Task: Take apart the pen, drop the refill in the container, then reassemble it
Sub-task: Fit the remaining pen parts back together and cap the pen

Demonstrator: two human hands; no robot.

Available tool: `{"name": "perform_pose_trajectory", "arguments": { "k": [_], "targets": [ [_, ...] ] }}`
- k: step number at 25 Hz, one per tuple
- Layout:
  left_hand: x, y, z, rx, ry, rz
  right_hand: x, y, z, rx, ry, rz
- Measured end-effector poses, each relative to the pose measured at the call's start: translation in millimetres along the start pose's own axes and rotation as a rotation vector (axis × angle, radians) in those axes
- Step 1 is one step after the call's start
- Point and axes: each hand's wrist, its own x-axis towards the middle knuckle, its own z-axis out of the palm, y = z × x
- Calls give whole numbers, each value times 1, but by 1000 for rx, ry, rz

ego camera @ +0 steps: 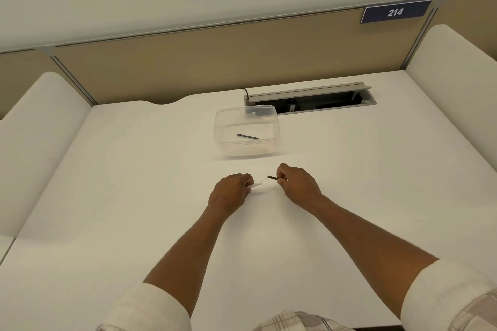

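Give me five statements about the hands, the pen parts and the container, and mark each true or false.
1. The left hand grips a white pen part. True.
2. The right hand is empty. False: it pinches a thin dark piece.
3. The container is empty. False: a dark rod lies inside it.
4. The two held pieces are joined. False: a gap separates their tips.
5. The container stands on the desk beyond both hands. True.
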Motion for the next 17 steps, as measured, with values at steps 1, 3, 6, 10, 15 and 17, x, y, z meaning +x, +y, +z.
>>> {"name": "perform_pose_trajectory", "arguments": {
  "k": [1, 3, 6, 10, 15, 17],
  "targets": [
    [0, 1, -1, 2, 1, 0, -1, -3, 0, 9, -6, -9],
    [-1, 1, -2, 4, 2, -2, -2, -7, 0, 14, -18, -28],
    [-1, -1, -3, 0, -1, -10, -4, -10, 0, 10, -45, -42],
    [-1, 0, -4, -2, 0, -12, -5, -11, -1, -5, -55, -42],
    [-3, 4, -3, 1, -4, -3, -6, -10, -2, -6, -52, -42],
    [-4, 4, -4, 2, -4, 3, -6, -10, -2, -10, -53, -43]
  ]
}}
